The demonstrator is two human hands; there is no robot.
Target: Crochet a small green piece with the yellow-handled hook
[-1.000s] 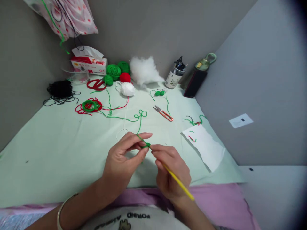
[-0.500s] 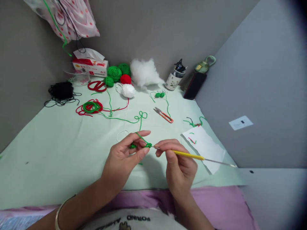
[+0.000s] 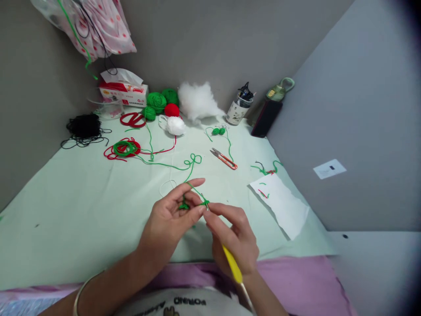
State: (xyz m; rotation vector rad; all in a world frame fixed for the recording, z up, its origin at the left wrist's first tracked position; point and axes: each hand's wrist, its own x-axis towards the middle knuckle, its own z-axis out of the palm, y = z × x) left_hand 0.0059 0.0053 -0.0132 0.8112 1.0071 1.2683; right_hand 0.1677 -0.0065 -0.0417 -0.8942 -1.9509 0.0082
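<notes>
My left hand (image 3: 173, 215) pinches a small green crochet piece (image 3: 205, 202) between thumb and fingers. Green yarn (image 3: 194, 188) runs over its raised index finger to the piece, and more green stitching shows against the curled fingers. In my right hand (image 3: 235, 232) is a crochet hook (image 3: 233, 264) with a yellow handle. The handle points down toward my body, and the hook's metal end meets the green piece. Fingertips of both hands nearly touch there. Beyond them, the yarn loops across the table to a red and green coil (image 3: 126, 148).
Orange thread snips (image 3: 223, 159) lie past my hands. A torn white paper (image 3: 283, 208) with yarn scraps is at right. Along the back stand green yarn balls (image 3: 156, 102), white stuffing (image 3: 199, 102), a pen jar (image 3: 239, 109) and a bottle (image 3: 278, 91). Black yarn (image 3: 83, 126) sits at left.
My right hand has turned the crochet hook from pointing right to pointing down toward my body, and has moved closer to the left fingertips. The left hand is almost still.
</notes>
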